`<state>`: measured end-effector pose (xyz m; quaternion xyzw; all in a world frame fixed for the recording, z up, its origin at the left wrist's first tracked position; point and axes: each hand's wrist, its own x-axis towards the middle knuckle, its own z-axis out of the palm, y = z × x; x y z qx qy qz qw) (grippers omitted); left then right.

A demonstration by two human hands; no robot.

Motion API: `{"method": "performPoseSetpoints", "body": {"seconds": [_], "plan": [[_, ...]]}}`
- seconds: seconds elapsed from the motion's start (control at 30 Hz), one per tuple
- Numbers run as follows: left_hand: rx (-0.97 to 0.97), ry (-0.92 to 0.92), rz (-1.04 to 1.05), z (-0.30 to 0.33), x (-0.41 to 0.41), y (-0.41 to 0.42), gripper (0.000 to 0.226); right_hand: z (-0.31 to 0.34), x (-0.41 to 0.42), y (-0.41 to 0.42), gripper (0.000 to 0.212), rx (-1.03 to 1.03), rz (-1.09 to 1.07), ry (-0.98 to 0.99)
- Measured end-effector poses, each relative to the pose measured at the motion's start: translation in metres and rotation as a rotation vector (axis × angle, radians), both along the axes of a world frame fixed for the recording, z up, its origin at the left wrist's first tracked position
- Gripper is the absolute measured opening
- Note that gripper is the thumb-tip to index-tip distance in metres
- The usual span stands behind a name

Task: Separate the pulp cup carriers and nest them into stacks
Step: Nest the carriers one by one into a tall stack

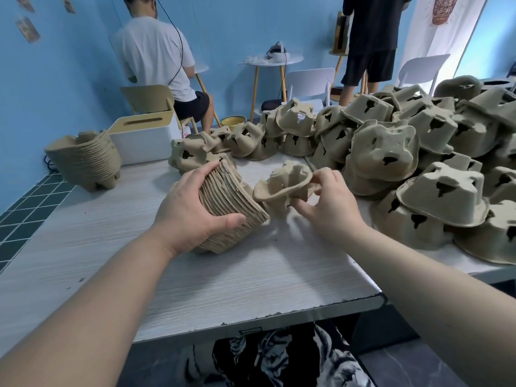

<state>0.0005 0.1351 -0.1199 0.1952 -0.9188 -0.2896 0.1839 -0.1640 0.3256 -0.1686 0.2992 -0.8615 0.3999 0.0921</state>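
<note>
My left hand [192, 208] grips a nested stack of tan pulp cup carriers [231, 202], tilted on its side on the white table [111, 247]. Just to its right, my right hand [329, 202] pinches the edge of a single carrier [282, 182], held a little above the table close to the stack's open end. A big loose pile of carriers [405, 152] covers the right and far side of the table. Another nested stack [83, 160] stands at the far left.
A white tissue box with a yellow lid [142, 135] sits beyond the left stack. The table's near edge [251, 317] runs across the lower frame. Behind the table, one person sits on a chair [156, 60], another stands [371, 43], with small round tables and white chairs.
</note>
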Motion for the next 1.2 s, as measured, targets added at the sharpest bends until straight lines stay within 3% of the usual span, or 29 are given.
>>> {"method": "performPoseSetpoints", "body": {"seconds": [0.17, 0.23, 0.33, 0.47, 0.57, 0.67, 0.8, 1.2], "plan": [[0.016, 0.002, 0.009, 0.000, -0.001, -0.001, 0.121, 0.002, 0.002, 0.004, 0.075, 0.068, 0.026, 0.216], [0.018, 0.001, 0.012, 0.000, -0.001, -0.001, 0.122, -0.001, 0.001, 0.004, 0.058, 0.109, 0.054, 0.395], [0.017, 0.001, 0.012, 0.000, -0.001, -0.002, 0.122, -0.008, -0.001, 0.002, 0.013, 0.102, 0.084, 0.550], [0.025, 0.009, 0.008, -0.001, -0.002, -0.003, 0.121, -0.006, -0.003, 0.003, 0.035, 0.045, 0.051, 0.518], [0.026, 0.008, 0.004, -0.001, -0.002, -0.003, 0.122, -0.002, -0.004, 0.003, 0.028, 0.008, -0.017, 0.585], [0.028, 0.010, -0.001, -0.002, -0.003, -0.004, 0.121, 0.005, 0.002, -0.001, 0.014, -0.096, -0.011, 0.450], [0.026, 0.021, 0.005, -0.002, -0.003, -0.004, 0.120, 0.009, 0.018, -0.013, 0.006, -0.161, 0.067, 0.289], [0.018, 0.023, 0.009, -0.001, -0.002, -0.002, 0.120, 0.002, 0.032, -0.019, 0.022, -0.079, 0.368, 0.360]]}}
